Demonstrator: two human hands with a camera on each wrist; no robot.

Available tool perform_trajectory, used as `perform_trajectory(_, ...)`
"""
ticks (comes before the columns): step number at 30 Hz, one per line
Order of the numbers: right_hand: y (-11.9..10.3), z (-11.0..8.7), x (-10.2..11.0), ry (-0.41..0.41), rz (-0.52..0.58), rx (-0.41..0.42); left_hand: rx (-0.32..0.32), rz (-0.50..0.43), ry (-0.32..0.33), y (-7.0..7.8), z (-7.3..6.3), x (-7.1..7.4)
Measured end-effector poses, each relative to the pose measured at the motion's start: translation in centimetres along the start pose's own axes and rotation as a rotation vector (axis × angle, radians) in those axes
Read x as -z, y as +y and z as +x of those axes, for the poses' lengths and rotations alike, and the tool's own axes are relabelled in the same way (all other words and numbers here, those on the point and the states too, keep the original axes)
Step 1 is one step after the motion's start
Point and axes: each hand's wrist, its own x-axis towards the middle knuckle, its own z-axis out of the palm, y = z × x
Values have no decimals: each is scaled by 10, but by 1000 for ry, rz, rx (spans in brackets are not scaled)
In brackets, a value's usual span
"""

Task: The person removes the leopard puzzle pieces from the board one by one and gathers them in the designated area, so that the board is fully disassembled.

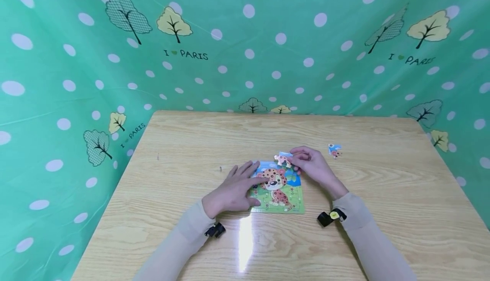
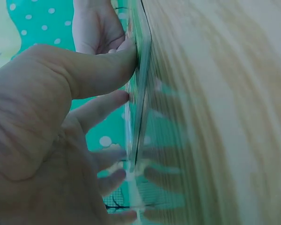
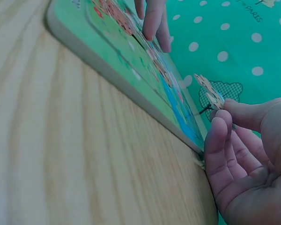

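Note:
A leopard jigsaw puzzle (image 1: 281,196) in a flat tray lies on the table, most of its picture assembled. My left hand (image 1: 235,189) rests spread over the puzzle's left side, thumb and fingertips touching it. In the left wrist view the thumb (image 2: 107,70) presses at the board's near edge. Over the puzzle's upper right, my right hand (image 1: 311,166) pinches a puzzle piece (image 1: 283,160) between thumb and forefinger. The right wrist view shows this piece (image 3: 210,91) tilted and raised above the board's far corner.
Loose puzzle material with blue and pink print (image 1: 334,150) lies on the table (image 1: 383,179), right of and beyond the right hand. A green dotted curtain (image 1: 249,68) hangs behind the table and along both sides. Each wrist wears a black strap camera (image 1: 325,219).

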Motion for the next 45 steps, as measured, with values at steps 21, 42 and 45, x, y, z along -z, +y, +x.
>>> perform_trajectory(21,5,-14,31,116,66,-26,-77,-11,-35,-4,2,-1)
perform_trajectory(42,14,-23,80,205,54,-39,-92,-20,-19,-6,-2,-1)
perform_trajectory(45,17,-24,89,225,67,-33,-100,-12,-15,-6,-2,-2)
